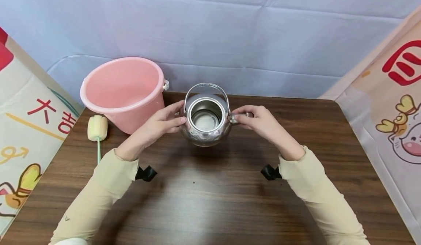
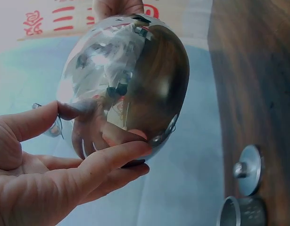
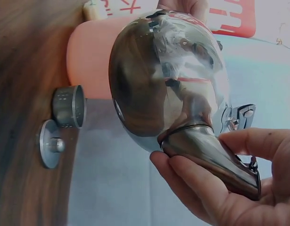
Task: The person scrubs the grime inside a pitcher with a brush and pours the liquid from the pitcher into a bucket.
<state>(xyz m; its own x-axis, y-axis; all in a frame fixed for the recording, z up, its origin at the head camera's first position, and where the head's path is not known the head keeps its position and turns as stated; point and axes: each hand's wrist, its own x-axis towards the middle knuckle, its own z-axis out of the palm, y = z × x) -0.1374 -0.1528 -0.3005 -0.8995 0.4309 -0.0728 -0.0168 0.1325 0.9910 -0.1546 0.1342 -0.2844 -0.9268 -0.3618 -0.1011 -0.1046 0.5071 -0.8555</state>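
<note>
A shiny stainless steel kettle (image 1: 206,138) is held up off the table, its round mouth uncovered and its wire handle (image 1: 207,84) standing upright. My left hand (image 1: 160,122) grips the body's left side, thumb near the rim and fingers beneath. On the other side, my right hand (image 1: 261,121) holds the spout (image 3: 213,157) between thumb and fingers. Both wrist views show a round lid (image 2: 250,170) with a knob and a short metal strainer cup (image 3: 63,106) on the table behind; the kettle hides them in the head view.
A pink bucket (image 1: 144,117) stands at the back left of the wooden table (image 1: 197,208). Beside it lies a sponge brush (image 1: 97,128) with a green handle, partly behind the left sleeve. A pale cloth (image 1: 210,29) hangs along the back edge.
</note>
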